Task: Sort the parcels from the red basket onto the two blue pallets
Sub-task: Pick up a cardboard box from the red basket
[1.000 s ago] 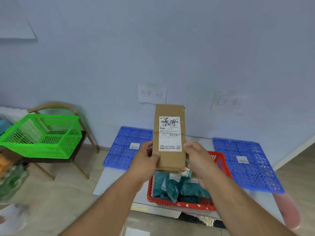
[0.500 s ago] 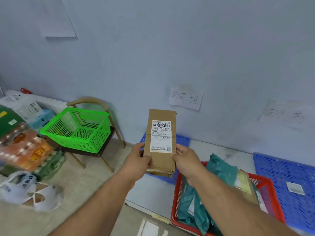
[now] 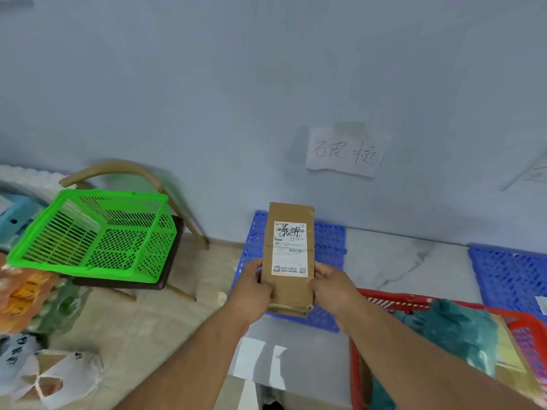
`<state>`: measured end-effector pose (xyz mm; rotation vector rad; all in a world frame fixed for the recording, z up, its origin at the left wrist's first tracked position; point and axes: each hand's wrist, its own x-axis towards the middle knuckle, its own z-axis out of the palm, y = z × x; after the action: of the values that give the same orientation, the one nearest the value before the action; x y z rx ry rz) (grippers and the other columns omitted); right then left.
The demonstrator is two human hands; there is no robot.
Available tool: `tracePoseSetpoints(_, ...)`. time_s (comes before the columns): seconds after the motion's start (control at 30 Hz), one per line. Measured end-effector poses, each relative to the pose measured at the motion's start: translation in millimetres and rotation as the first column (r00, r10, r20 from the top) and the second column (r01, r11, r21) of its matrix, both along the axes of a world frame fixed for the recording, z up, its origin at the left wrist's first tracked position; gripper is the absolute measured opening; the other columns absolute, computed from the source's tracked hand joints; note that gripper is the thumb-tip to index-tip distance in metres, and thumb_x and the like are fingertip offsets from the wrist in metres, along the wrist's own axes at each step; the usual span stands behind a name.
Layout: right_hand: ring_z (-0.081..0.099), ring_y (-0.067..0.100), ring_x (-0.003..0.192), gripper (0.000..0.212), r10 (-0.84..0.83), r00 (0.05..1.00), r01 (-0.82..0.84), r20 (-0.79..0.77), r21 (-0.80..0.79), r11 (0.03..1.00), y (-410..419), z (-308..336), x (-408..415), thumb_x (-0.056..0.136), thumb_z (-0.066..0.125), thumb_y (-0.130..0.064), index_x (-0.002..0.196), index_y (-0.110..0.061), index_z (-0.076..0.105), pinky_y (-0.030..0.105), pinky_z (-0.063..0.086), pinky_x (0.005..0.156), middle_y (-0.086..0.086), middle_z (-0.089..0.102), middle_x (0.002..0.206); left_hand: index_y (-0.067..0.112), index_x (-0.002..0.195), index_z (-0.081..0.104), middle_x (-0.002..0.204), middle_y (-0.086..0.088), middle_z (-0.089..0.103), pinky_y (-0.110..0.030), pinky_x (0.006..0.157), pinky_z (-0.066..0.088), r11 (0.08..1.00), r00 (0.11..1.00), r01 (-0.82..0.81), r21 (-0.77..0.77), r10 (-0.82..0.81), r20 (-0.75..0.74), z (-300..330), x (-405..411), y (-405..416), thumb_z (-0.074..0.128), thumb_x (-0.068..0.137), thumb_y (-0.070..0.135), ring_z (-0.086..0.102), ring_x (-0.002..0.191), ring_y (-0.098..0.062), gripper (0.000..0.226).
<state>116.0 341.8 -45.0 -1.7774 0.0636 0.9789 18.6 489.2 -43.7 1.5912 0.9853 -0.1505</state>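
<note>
- While both forearms reach forward, the left hand [image 3: 254, 287] and right hand [image 3: 333, 287] grip the tall brown cardboard parcel [image 3: 290, 258] by its lower edges.
- It stands upright in the air in front of the left blue plastic pallet [image 3: 330, 241].

The cardboard box [image 3: 290, 255] is covering the middle of the left blue pallet [image 3: 330, 241]. Right of the box, the frame edge is cutting off the other blue pallet [image 3: 512, 276] and the red basket [image 3: 390, 303]. The box label's small print is staying too blurred to read.
</note>
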Motion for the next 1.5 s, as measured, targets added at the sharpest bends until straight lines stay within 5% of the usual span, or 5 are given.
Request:
tracePoseSetpoints(0.47, 0.071, 0.008, 0.096, 0.046, -0.073, 0.997, 0.069, -0.02, -0.139, 0.988, 183, -196, 91, 0.103, 0.047, 0.009, 0.139, -0.015, 0.065, 0.012, 0.061, 0.075, 0.0, 0.074, 0.124, 0.035, 0.131, 0.051, 0.107, 0.021, 0.07, -0.018, 0.072, 0.055, 0.995, 0.996, 0.068, -0.076, -0.072, -0.061, -202, 99, 182, 0.043, 0.093, -0.006, 0.068, 0.095, -0.002, 0.057)
tracePoseSetpoints(0.63, 0.068, 0.019, 0.117, 0.051, -0.054, 0.999, 0.053, -0.005, -0.165, 0.985, 212, -249, 105, 0.102, 0.045, 0.011, 0.143, -0.016, 0.062, 0.031, 0.056, 0.104, 0.002, 0.071, 0.134, 0.032, 0.145, 0.045, 0.12, 0.011, 0.068, -0.005, 0.063, 0.052, 0.987, 0.989, 0.125, -0.1, -0.131, -0.061, -247, 114, 203, 0.041, 0.095, -0.011, 0.063, 0.095, 0.002, 0.066)
tracePoseSetpoints(1.03, 0.033, 0.022, 0.157, 0.064, -0.153, 0.977, 0.134, -0.147, -0.13, 0.982, 176, -181, 85, 0.107, 0.049, 0.003, 0.165, -0.004, 0.023, 0.016, 0.031, 0.112, 0.009, 0.03, 0.172, 0.023, 0.16, 0.03, 0.12, 0.007, 0.05, -0.019, 0.079, 0.053, 0.992, 0.988, 0.125, 0.031, -0.122, -0.091, -192, 107, 179, 0.049, 0.103, 0.003, 0.054, 0.09, -0.006, 0.063)
tracePoseSetpoints(1.37, 0.07, 0.024, 0.099, 0.026, -0.055, 0.998, 0.058, 0.018, -0.173, 0.983, 1, -28, -3, 0.104, 0.054, -0.013, 0.117, 0.009, 0.057, 0.033, 0.052, 0.083, 0.013, 0.066, 0.118, 0.017, 0.16, 0.03, 0.152, 0.008, 0.042, -0.03, 0.103, 0.04, 0.979, 0.976, 0.193, -0.067, -0.198, -0.087, -85, 54, -13, 0.057, 0.101, 0.01, 0.051, 0.132, -0.017, 0.065)
tracePoseSetpoints(1.5, 0.038, 0.006, 0.061, 0.026, -0.103, 0.989, 0.114, 0.102, -0.106, 0.988, -88, 22, -27, 0.099, 0.055, -0.013, 0.075, -0.017, 0.044, 0.034, 0.035, 0.064, -0.001, 0.046, 0.071, 0.014, 0.158, 0.035, 0.16, -0.002, 0.042, -0.031, 0.112, 0.037, 0.973, 0.974, 0.225, -0.048, -0.226, -0.018, -47, 39, -104, 0.06, 0.1, 0.01, 0.045, 0.142, -0.015, 0.063)
